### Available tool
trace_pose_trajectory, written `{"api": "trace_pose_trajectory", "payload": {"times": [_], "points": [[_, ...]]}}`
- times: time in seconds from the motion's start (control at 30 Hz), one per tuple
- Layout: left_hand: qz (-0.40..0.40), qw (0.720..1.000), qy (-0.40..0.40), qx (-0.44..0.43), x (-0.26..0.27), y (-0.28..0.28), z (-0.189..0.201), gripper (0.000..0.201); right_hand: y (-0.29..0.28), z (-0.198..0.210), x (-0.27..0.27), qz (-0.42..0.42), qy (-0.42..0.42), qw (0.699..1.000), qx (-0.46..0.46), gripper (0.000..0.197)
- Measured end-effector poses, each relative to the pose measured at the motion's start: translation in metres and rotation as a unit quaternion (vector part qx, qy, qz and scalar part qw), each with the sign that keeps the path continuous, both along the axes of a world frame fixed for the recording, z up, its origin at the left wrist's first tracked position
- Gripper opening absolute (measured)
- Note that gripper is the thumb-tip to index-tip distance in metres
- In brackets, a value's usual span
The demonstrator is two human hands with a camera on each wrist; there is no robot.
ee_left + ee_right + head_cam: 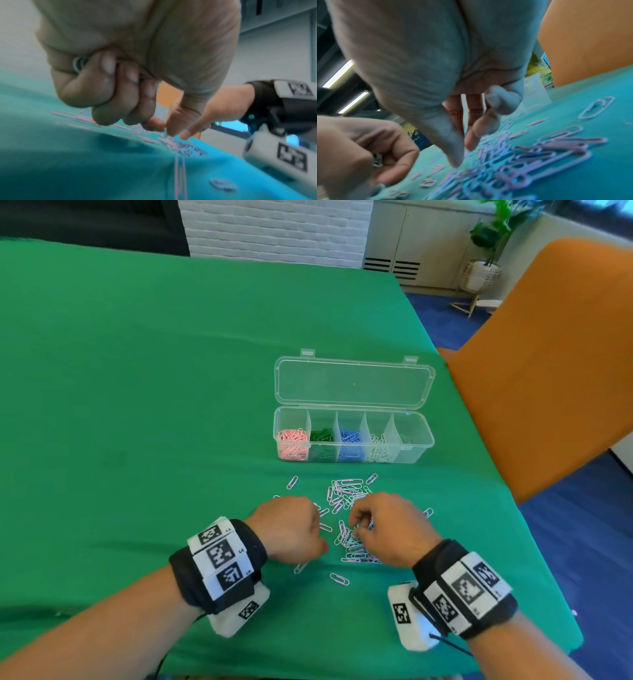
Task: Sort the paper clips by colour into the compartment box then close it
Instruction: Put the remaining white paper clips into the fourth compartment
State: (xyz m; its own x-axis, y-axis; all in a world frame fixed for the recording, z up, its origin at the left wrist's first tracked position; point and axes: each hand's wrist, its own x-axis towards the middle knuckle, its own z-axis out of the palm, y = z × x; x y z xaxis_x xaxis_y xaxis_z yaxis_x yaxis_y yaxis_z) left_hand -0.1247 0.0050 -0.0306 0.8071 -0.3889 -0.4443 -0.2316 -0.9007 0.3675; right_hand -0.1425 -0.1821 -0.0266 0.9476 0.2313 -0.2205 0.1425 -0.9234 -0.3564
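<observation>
Clips point(349, 522) lie loose on the worktop point(137, 405), near the box point(352, 436). They are light and slippery; pinch one by its edge. Your left hand point(291, 529) holds some in a fist; your right hand point(387, 529) reaches with bent fingers, holding none I can see.

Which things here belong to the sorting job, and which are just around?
Job: compartment box, its open lid, loose paper clips, left hand holding clips, right hand picking at the pile.
Around: orange chair, potted plant.

Left hand point(291, 529) fisted; right hand point(387, 529) fingers curled down.
</observation>
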Motion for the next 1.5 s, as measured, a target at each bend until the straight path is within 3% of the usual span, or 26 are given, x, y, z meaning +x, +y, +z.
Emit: {"api": "trace_pose_trajectory", "payload": {"times": [0.1, 0.17, 0.23, 0.3, 0.33, 0.4, 0.5, 0.6, 0.7, 0.87, 0.93, 1.07, 1.3, 1.43, 1.5], "points": [[0.089, 0.98, 0.103, -0.147, 0.006, 0.003, 0.001, 0.024, -0.009, 0.002, 0.003, 0.027, 0.033, 0.999, -0.01, 0.01], [0.183, 0.916, 0.208, -0.29, 0.009, 0.004, 0.003, 0.025, -0.011, 0.001, 0.003, 0.04, 0.037, 0.998, -0.016, 0.008], [0.255, 0.817, 0.306, -0.417, 0.013, 0.004, 0.004, 0.022, -0.009, 0.002, 0.003, 0.051, 0.026, 0.998, -0.023, 0.008], [0.288, 0.747, 0.357, -0.481, 0.015, 0.003, 0.002, 0.016, -0.006, 0.002, 0.006, 0.062, 0.016, 0.997, -0.034, 0.01], [0.297, 0.729, 0.368, -0.495, 0.016, 0.001, 0.001, 0.014, -0.004, 0.002, 0.006, 0.068, 0.017, 0.997, -0.04, 0.011], [0.312, 0.721, 0.366, -0.499, 0.015, -0.004, -0.003, 0.014, -0.002, 0.001, 0.008, 0.077, 0.02, 0.996, -0.047, 0.006], [0.324, 0.749, 0.327, -0.476, 0.011, -0.011, -0.008, 0.018, -0.006, 0.0, 0.01, 0.086, 0.037, 0.994, -0.054, 0.009], [0.297, 0.832, 0.242, -0.402, 0.009, -0.016, -0.008, 0.021, -0.016, -0.001, 0.01, 0.066, 0.058, 0.996, -0.035, 0.01], [0.227, 0.903, 0.163, -0.327, 0.008, -0.02, -0.008, 0.018, -0.026, -0.003, 0.007, 0.041, 0.062, 0.997, 0.013, 0.009], [0.076, 0.984, 0.038, -0.159, 0.008, -0.022, -0.014, 0.011, -0.015, -0.004, 0.009, 0.038, 0.036, 0.998, 0.038, 0.008], [0.039, 0.995, -0.017, -0.086, 0.008, -0.024, -0.011, 0.011, -0.008, -0.006, 0.011, 0.048, 0.037, 0.998, 0.014, 0.009], [0.04, 0.996, -0.071, -0.04, 0.01, -0.02, -0.006, 0.019, -0.008, -0.007, 0.013, 0.058, 0.057, 0.997, -0.007, 0.012], [-0.006, 0.994, -0.111, -0.024, 0.009, -0.023, 0.0, 0.023, -0.018, 0.004, 0.014, 0.109, 0.053, 0.993, 0.0, 0.005], [-0.035, 0.993, -0.117, 0.006, 0.012, -0.029, 0.001, 0.012, -0.017, 0.008, 0.016, 0.162, 0.079, 0.981, -0.066, 0.02], [-0.05, 0.993, -0.101, 0.02, 0.014, -0.027, -0.001, 0.019, -0.016, 0.008, 0.018, 0.181, 0.077, 0.977, -0.087, 0.013]]}}
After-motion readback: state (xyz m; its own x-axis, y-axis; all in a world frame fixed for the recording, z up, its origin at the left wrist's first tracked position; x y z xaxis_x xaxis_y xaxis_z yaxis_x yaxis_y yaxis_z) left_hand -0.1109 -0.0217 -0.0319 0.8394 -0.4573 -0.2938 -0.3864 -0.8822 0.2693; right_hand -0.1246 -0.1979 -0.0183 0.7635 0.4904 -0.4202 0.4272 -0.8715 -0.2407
